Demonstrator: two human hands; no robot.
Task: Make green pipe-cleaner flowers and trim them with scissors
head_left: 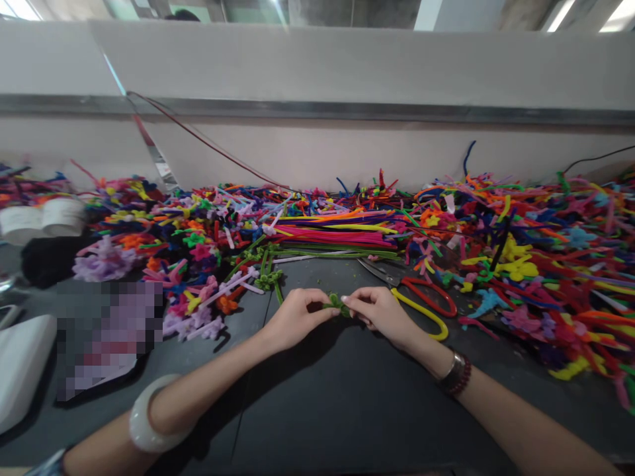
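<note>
Both hands meet over the dark table [317,396] and pinch one small green pipe cleaner piece [338,303] bent into loops. My left hand [295,316] grips its left end with closed fingers. My right hand [380,311] pinches its right end. A white bangle sits on my left wrist and a dark beaded bracelet on my right. Just beyond the left hand lies another green twisted piece [269,280] with green stems.
Scissors with red and yellow handles [421,301] lie right of my right hand. A wide heap of coloured pipe cleaners [536,264] and finished flowers [106,259] runs along the back wall. Straight bundled stems [332,235] lie behind. A white object [20,363] sits at left.
</note>
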